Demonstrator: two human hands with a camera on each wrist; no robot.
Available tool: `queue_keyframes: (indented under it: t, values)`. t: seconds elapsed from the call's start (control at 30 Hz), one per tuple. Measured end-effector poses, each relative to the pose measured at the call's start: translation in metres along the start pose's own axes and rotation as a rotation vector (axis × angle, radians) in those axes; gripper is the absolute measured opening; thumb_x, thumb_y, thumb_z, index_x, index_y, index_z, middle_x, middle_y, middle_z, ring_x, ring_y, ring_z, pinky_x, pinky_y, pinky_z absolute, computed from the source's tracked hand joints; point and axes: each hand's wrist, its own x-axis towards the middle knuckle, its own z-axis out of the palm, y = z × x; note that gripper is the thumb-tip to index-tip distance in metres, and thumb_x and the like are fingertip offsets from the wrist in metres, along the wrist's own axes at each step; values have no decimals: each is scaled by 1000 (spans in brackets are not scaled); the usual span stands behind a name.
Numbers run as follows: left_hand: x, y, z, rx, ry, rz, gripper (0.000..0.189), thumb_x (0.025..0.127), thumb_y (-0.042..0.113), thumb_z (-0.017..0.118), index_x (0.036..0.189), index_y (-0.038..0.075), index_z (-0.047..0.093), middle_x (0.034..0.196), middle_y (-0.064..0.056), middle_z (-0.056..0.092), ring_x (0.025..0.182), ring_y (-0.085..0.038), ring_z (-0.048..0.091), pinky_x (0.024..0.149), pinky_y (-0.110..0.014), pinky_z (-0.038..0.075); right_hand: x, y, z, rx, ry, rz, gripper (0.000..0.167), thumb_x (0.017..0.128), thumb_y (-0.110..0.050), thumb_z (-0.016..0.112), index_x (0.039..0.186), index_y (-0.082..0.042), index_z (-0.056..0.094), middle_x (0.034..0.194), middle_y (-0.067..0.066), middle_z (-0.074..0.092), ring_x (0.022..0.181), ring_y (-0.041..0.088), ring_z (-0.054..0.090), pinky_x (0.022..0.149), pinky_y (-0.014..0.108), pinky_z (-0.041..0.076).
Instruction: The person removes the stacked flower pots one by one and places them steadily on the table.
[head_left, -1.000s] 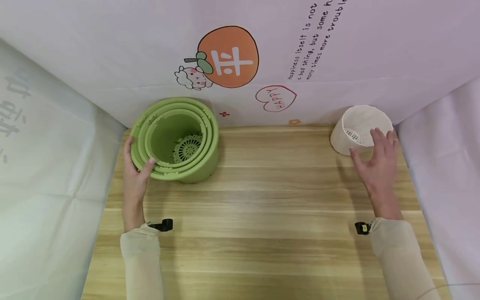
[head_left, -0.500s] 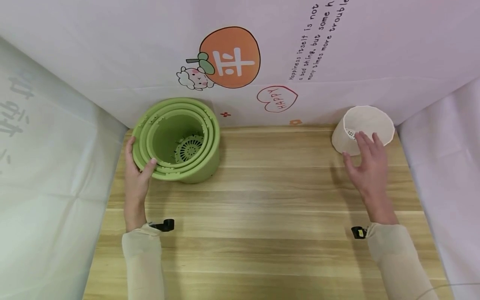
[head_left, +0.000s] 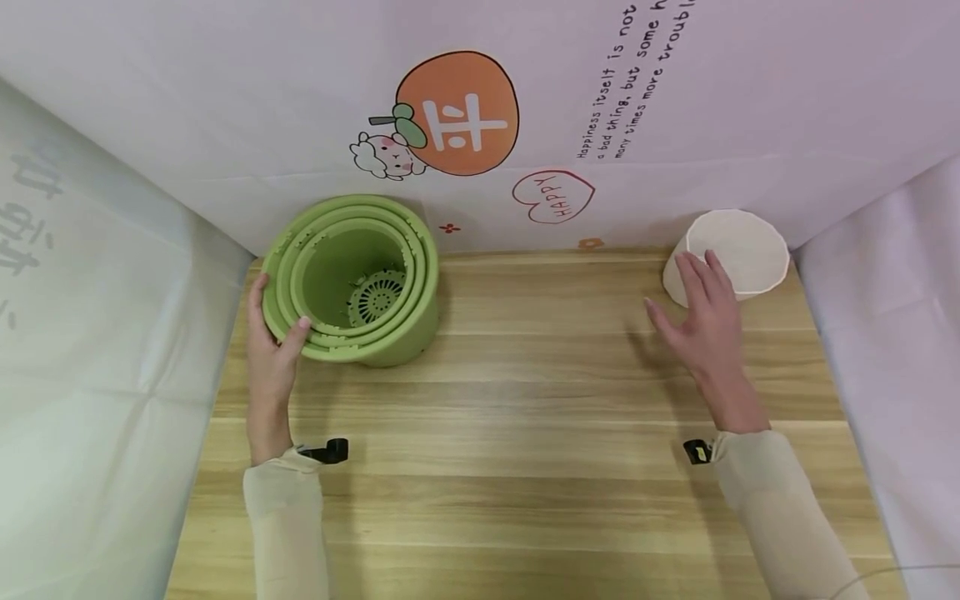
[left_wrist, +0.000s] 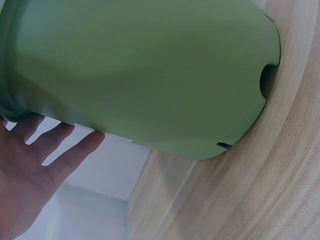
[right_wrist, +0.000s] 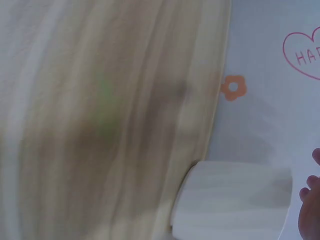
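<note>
A nested stack of green flower pots [head_left: 411,333] stands at the back left, several rims one inside another, with a slotted disc at the bottom of the innermost. My left hand [head_left: 272,371] grips the stack's left rim, thumb over the top edge. In the left wrist view its fingers [left_wrist: 75,155] lie along the outside of the pot [left_wrist: 145,80]. At the back right is a white flower pot [head_left: 753,258]. My right hand [head_left: 708,325] hovers at its near left side, fingers spread and holding nothing. The right wrist view shows the white pot [right_wrist: 235,200] beside some fingertips [right_wrist: 312,181].
A wood-grain tabletop [head_left: 510,433] lies beneath both hands. White printed sheets form a back wall [head_left: 285,100] and two side walls close to the pots. A thin cable [head_left: 900,569] crosses the lower right. Each wrist wears a small black camera.
My right hand has moved left, from over the white pot's near rim to its left side, and the slotted patch inside that pot is now hidden. The left hand stays on the green stack.
</note>
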Motion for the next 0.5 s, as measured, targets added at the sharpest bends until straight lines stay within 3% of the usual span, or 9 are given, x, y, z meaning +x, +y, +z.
queue_keyframes:
  t: [0.3,0.5]
  values:
    - [-1,-1,-1,-2,1,6,77,88,-6,59,155,15,28,152,-18,37,132,-35,47,101,-24,50,15,-13,12,10,-24,-61,70,86,-39,66,143,-1,52,138,22,56,137,40,41,117,52,31]
    - [1,-3,-1,-1,-2,31,77,88,-5,60,155,13,28,152,-18,37,131,-34,48,102,-25,49,20,-22,18,6,-43,-58,71,85,-42,65,142,-2,52,136,22,58,125,44,51,116,49,32]
